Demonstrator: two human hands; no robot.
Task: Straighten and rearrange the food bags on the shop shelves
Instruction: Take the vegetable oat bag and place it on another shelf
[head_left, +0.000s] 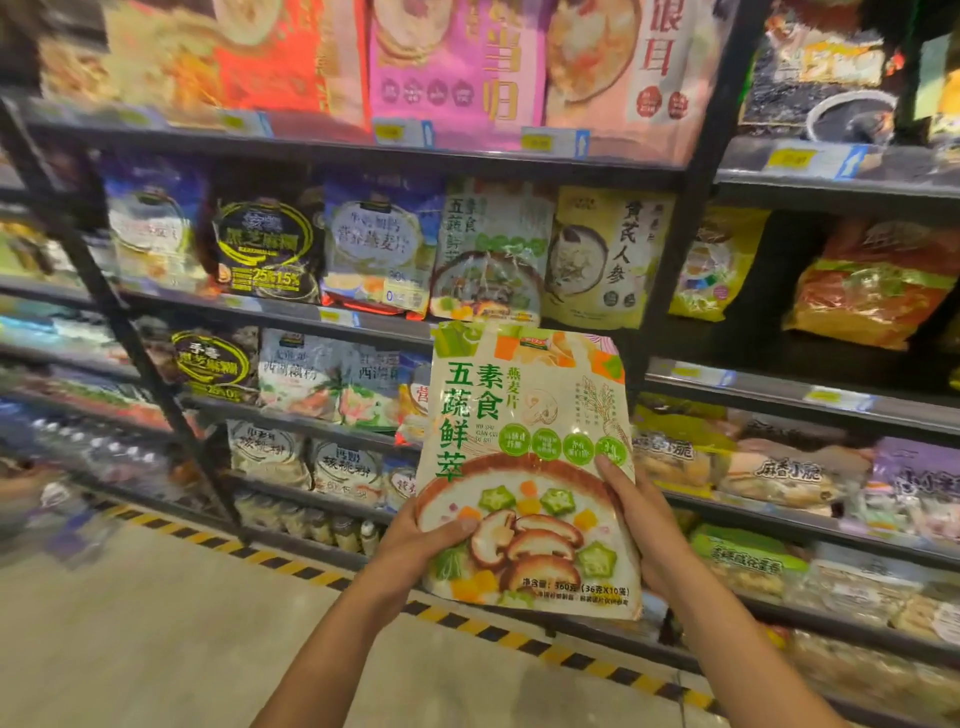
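I hold a green-and-cream oatmeal bag, printed with mushrooms and okra, upright in front of the shelves. My left hand grips its lower left edge, thumb across the front. My right hand grips its right edge, thumb on the front. A matching oatmeal bag on the shelf stands directly above the held one, between a blue bag and a yellow bag.
Dark metal shelves run in several tiers, packed with food bags. A black upright post divides the bays. Black-and-yellow hazard tape lines the floor at the shelf base. Pale floor lies at lower left.
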